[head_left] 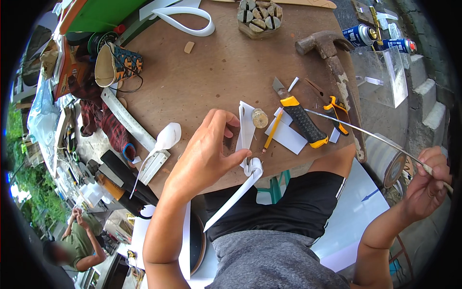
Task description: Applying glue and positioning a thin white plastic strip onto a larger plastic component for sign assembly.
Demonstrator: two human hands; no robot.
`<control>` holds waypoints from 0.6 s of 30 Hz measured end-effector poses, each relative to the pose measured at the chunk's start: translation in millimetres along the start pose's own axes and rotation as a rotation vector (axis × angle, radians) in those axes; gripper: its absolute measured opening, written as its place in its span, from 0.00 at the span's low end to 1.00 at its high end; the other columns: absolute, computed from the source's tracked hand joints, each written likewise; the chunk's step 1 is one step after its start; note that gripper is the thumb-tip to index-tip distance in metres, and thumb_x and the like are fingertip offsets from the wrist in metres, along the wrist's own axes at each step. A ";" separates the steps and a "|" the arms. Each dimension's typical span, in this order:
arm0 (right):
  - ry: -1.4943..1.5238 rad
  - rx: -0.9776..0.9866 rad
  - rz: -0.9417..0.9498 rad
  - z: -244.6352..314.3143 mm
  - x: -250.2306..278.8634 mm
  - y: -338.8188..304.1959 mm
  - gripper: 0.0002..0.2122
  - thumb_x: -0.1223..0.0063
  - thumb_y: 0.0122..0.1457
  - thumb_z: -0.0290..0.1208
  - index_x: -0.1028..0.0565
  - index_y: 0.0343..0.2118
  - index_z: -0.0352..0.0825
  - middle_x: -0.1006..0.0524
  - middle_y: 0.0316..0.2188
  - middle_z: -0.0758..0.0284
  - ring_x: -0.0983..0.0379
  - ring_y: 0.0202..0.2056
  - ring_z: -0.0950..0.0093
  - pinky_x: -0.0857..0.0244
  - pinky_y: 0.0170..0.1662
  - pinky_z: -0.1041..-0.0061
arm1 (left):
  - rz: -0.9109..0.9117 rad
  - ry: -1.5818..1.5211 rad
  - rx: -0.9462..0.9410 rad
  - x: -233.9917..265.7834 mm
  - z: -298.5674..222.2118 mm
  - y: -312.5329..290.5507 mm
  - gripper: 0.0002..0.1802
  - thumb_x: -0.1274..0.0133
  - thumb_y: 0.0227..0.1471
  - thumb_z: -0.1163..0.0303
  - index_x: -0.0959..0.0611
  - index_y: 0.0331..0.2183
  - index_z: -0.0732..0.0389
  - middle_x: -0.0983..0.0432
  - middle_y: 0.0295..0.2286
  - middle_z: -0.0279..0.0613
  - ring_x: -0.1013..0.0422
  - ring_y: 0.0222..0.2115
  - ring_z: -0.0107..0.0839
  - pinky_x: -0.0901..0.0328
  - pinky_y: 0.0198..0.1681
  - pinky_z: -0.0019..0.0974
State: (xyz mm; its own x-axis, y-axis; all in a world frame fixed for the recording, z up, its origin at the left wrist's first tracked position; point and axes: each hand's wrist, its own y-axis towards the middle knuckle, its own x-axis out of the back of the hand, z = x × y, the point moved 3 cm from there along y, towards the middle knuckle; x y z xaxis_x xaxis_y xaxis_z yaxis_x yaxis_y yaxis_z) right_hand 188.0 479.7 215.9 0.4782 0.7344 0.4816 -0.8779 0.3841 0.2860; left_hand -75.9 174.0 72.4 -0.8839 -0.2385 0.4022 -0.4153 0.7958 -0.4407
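My left hand [209, 149] hovers over the table's near edge, thumb and fingers apart. Its thumb tip is beside a curled white strip [236, 197], whose long tail hangs past the edge over my lap; whether they touch I cannot tell. Just beyond the fingers lies a folded white piece [246, 126], next to a small round tan object [260, 118] and a yellow pencil [273, 132]. At the far right my right hand [426, 185] is closed around the wrapped end of a thin metal rod [370, 134]. The rod's tip points left, over the table beside a utility knife [304, 121].
A rusty hammer [332, 62] lies along the right edge, near yellow-black pliers [339, 113]. A tub of cut pieces [259, 19] and a white loop [192, 31] sit at the back. Left are a shoe upper [118, 67] and a glue bottle [167, 137]. Another person [84, 241] works lower left.
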 end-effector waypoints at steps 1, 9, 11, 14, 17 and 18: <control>0.000 -0.003 0.002 -0.7 0.4 -0.6 0.11 0.58 0.76 0.37 0.27 0.45 0.36 0.33 0.30 0.66 0.42 0.35 0.71 0.44 0.40 0.69 | 0.005 -0.002 0.002 -0.3 -0.2 0.3 0.31 0.26 0.46 0.71 0.26 0.48 0.64 0.26 0.41 0.46 0.24 0.44 0.40 0.28 0.50 0.42; -0.003 -0.003 0.021 -3.7 12.7 -2.3 0.12 0.58 0.76 0.39 0.27 0.53 0.41 0.34 0.28 0.70 0.41 0.35 0.71 0.45 0.42 0.67 | -0.081 0.182 -0.200 10.5 1.9 -12.0 0.22 0.40 0.52 0.83 0.21 0.48 0.54 0.29 0.42 0.44 0.24 0.43 0.41 0.27 0.46 0.42; -0.013 -0.005 0.013 -3.6 14.1 -3.0 0.12 0.59 0.76 0.39 0.27 0.53 0.42 0.35 0.28 0.70 0.41 0.35 0.71 0.45 0.42 0.67 | -0.050 0.373 -0.282 10.7 -0.7 -14.4 0.22 0.42 0.51 0.83 0.20 0.47 0.49 0.30 0.42 0.43 0.25 0.42 0.41 0.27 0.44 0.42; -0.021 0.000 0.011 -1.1 14.7 -1.6 0.12 0.59 0.76 0.40 0.26 0.52 0.42 0.35 0.27 0.70 0.41 0.35 0.71 0.46 0.41 0.67 | 0.139 0.558 -0.410 6.2 -6.7 -14.6 0.27 0.40 0.45 0.82 0.17 0.46 0.44 0.30 0.36 0.39 0.25 0.36 0.37 0.26 0.38 0.40; -0.053 -0.044 -0.256 10.7 -24.1 5.7 0.12 0.58 0.76 0.38 0.27 0.48 0.35 0.28 0.27 0.63 0.32 0.32 0.68 0.35 0.36 0.68 | 0.241 0.628 -0.457 -1.8 -1.6 -11.6 0.24 0.40 0.47 0.79 0.17 0.45 0.45 0.29 0.35 0.37 0.25 0.35 0.35 0.26 0.37 0.40; -0.089 -0.089 -0.525 14.3 -33.2 7.4 0.13 0.57 0.76 0.36 0.29 0.44 0.28 0.22 0.26 0.55 0.23 0.29 0.65 0.24 0.31 0.68 | 0.255 0.648 -0.474 -3.2 0.3 -11.0 0.23 0.40 0.47 0.79 0.18 0.45 0.45 0.29 0.34 0.36 0.25 0.35 0.34 0.27 0.37 0.41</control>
State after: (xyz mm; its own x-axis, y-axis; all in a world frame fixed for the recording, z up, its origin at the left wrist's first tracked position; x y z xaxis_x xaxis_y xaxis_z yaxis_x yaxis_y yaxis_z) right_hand 165.9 450.1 214.0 0.8502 0.3820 0.3623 -0.5170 0.7357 0.4375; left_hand -68.6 165.9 75.7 -0.5801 0.2322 0.7807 0.0427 0.9659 -0.2555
